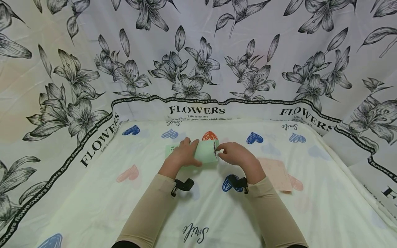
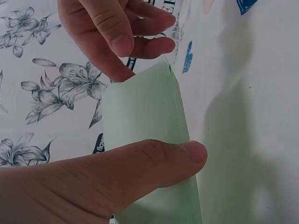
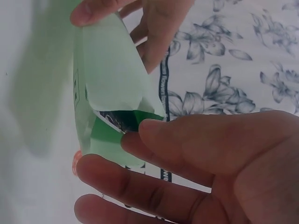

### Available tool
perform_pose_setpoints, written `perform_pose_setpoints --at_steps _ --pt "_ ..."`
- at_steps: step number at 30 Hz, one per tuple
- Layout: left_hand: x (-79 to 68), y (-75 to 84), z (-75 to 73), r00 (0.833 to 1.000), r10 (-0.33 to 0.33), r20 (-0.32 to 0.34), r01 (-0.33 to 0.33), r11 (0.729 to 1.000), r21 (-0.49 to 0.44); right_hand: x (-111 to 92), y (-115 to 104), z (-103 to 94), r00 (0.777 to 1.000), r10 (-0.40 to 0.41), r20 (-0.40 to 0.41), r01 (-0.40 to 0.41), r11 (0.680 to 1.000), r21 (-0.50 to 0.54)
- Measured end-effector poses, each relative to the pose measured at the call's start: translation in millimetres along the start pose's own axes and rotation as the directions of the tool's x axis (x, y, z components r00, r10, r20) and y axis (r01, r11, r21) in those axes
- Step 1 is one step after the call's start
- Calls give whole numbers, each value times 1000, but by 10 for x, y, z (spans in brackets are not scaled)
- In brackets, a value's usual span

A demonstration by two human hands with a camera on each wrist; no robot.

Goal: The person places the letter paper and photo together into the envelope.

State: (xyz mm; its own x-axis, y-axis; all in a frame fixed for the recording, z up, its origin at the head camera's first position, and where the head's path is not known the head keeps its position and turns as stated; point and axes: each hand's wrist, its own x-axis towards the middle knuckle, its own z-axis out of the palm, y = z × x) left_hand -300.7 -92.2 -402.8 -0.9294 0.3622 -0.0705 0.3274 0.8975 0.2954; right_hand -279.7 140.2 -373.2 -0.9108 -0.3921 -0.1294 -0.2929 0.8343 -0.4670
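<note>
A light green paper bag [image 1: 206,151] lies sideways, its torn-looking mouth towards the right. My left hand [image 1: 185,154] grips it from above, with the thumb across its near face in the left wrist view. At the mouth, my right hand [image 1: 235,154] pinches a corner of the rim between thumb and index finger [image 3: 135,142]. Its other fingers are spread off the paper. Inside the opening, the right wrist view shows something dark with a printed pattern [image 3: 119,120]; most of it is hidden in the bag.
A flat pink paper piece [image 1: 277,174] lies on the cloth to the right, beside my right forearm. The white tablecloth [image 1: 198,203] carries printed hearts. Behind it and along the sides hangs a flowered curtain [image 1: 198,75]. Each wrist wears a black camera mount [image 1: 184,185].
</note>
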Motion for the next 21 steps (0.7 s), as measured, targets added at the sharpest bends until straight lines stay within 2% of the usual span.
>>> perform_pose_setpoints --at_steps 21 --pt "-6 -2 9 1000 5 -7 -5 1000 -9 -10 -21 24 1000 -12 29 13 1000 -2"
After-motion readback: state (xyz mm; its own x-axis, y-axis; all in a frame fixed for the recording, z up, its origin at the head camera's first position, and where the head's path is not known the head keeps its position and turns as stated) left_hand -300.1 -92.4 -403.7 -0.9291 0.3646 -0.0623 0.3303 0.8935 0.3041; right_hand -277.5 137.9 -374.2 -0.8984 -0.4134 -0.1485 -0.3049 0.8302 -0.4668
